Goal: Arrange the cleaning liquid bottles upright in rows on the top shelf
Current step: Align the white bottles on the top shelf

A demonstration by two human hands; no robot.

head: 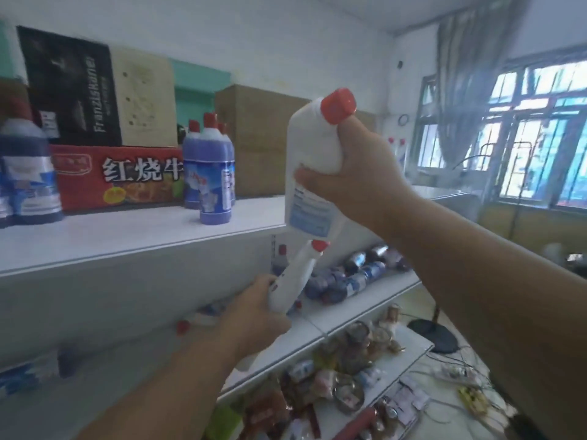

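Cartons (95,122) and purple bottles (211,173) behind raised white bottle (313,173)

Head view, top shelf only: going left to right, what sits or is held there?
Dark blue bottle → red carton → cluster of purple bottles → white bottle gripped by the right hand.

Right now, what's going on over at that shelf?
A person is stocking the top shelf with cleaning bottles. The right hand grips a white bottle with a red cap, raised near the shelf's edge and slightly tilted. The left hand holds a second white bottle lower down. A few purple bottles already stand upright on the top shelf, in front of cardboard boxes. More bottles lie on their sides on the shelf below.
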